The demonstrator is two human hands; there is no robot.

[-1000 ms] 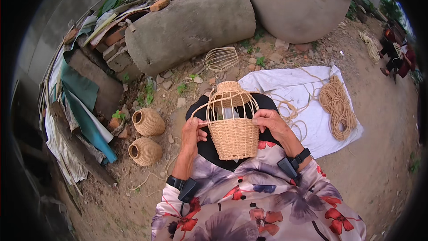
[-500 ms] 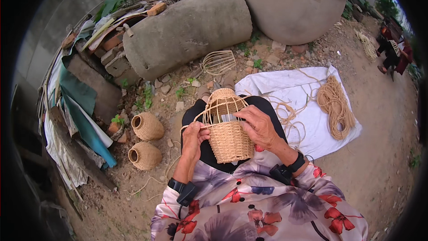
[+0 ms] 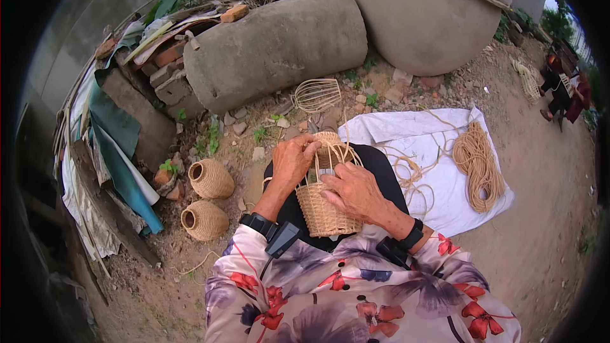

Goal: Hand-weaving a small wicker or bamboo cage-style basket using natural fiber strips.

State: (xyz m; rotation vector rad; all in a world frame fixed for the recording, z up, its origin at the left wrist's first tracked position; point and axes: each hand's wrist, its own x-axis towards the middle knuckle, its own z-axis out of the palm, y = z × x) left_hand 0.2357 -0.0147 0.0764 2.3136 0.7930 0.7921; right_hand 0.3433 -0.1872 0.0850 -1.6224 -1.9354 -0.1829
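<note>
A half-woven straw basket (image 3: 323, 211) rests in my lap between my knees. Its lower body is densely woven; bare upright ribs rise above it to a narrower woven neck (image 3: 330, 140) at the far end. My left hand (image 3: 293, 160) is over the left ribs, its thumb and fingers pinched together on what looks like the weaving cord. Bent over the right side of the woven edge, my right hand (image 3: 356, 190) grips the basket, its fingertips among the ribs. Its palm and fingers hide part of the weave.
Two finished woven vessels (image 3: 210, 179) lie to my left. A bare rib frame (image 3: 316, 95) lies ahead, before a concrete cylinder (image 3: 279, 47). On the right, a white sheet (image 3: 438, 203) bears a coil of straw cord (image 3: 478, 168). Another person (image 3: 565, 89) sits far right.
My left hand has moved up and forward from the basket's left edge to its ribs. My right hand has shifted slightly left and lower over the woven edge.
</note>
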